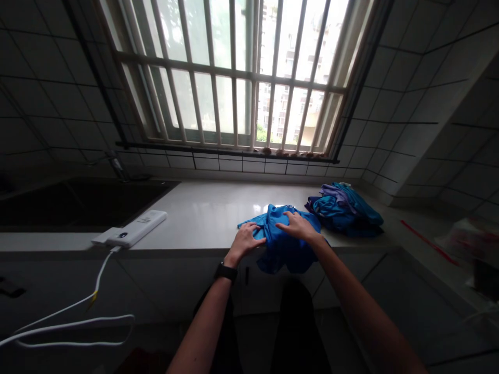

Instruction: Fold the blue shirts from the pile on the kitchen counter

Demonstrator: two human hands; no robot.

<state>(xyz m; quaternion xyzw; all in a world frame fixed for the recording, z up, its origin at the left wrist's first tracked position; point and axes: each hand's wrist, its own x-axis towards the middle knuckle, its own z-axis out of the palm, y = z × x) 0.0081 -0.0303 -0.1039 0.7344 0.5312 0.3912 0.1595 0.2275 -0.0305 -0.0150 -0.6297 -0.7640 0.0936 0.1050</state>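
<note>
A bright blue garment (278, 254) lies bunched on the countertop, part of it hanging over the front edge. Dark marks like a print show near its top. My left hand (245, 243), with a dark watch at the wrist, rests at the garment's left side, thumb and fingers apart. Over the garment's upper middle, my right hand (298, 227) has its fingers spread, touching or just above the cloth. Just right of it sits a heap of crumpled clothes (346, 210) in blue, teal and purple.
A white power bank (142, 228) with a white cable (102, 272) lies near the counter's front edge at left. Beyond it is a dark sink (78, 202) with a tap (117, 167). A red strip (429, 241) crosses the right-hand counter. A barred window (234, 75) is behind.
</note>
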